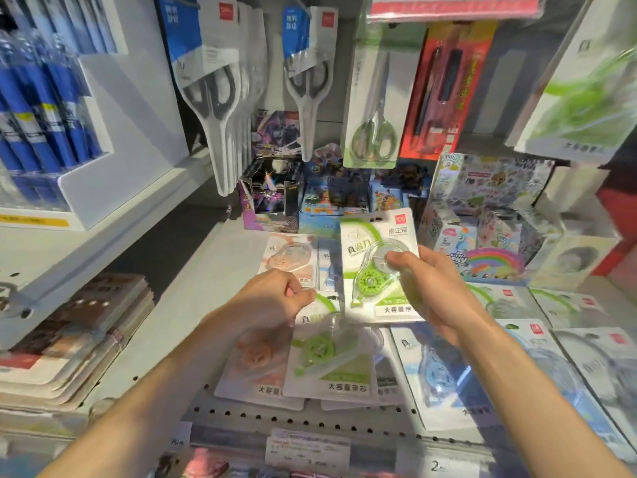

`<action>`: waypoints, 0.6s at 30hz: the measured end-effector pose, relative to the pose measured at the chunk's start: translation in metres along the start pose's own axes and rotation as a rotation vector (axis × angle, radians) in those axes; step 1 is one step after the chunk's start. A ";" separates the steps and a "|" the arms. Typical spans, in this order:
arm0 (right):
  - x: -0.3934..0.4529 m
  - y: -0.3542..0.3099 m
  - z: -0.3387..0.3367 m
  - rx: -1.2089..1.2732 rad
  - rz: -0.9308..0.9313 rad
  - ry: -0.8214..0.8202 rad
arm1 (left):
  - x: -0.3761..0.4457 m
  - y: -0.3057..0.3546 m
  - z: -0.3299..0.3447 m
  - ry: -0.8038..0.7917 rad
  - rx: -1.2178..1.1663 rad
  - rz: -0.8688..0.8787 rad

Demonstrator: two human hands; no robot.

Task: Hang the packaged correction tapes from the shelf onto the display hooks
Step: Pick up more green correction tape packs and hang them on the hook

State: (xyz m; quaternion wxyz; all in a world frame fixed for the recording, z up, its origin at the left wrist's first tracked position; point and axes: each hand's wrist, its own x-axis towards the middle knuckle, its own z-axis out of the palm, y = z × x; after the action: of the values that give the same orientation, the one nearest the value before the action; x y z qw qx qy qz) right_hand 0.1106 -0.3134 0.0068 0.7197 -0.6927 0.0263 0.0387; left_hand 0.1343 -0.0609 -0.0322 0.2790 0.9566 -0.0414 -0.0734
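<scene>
The right hand [427,288] holds a green correction tape pack [377,267] upright above the shelf [179,326], its thumb pressed on the clear blister and its fingers curled behind the card. The pack is a white card with a green curved band, a red logo at its top right corner, a hang slot at its top edge, and a transparent dispenser showing a green wheel. The left hand [275,298] is just left of it, with fingers curled and pinching the top of a second green pack [331,357], which lies flat on the shelf. More packs lie around: peach ones [291,258] to the far left and blue ones [437,370] to the near right. Packaged scissors [210,94] hang above on the far wall.
</scene>
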 end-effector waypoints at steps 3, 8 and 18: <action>-0.002 0.008 -0.007 -0.017 0.021 -0.010 | 0.005 -0.003 0.002 -0.033 -0.171 0.006; -0.001 0.010 -0.013 0.021 0.050 -0.074 | 0.007 0.004 0.000 0.042 -0.665 -0.019; -0.012 -0.007 -0.002 0.292 -0.007 -0.147 | -0.006 0.041 -0.030 0.248 -0.936 0.126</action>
State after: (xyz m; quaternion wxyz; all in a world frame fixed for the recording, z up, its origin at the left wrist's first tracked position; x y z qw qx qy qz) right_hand 0.0995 -0.3157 0.0147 0.8130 -0.5760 -0.0238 0.0825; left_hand 0.1316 -0.0782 0.0157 0.6858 0.7257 -0.0285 0.0474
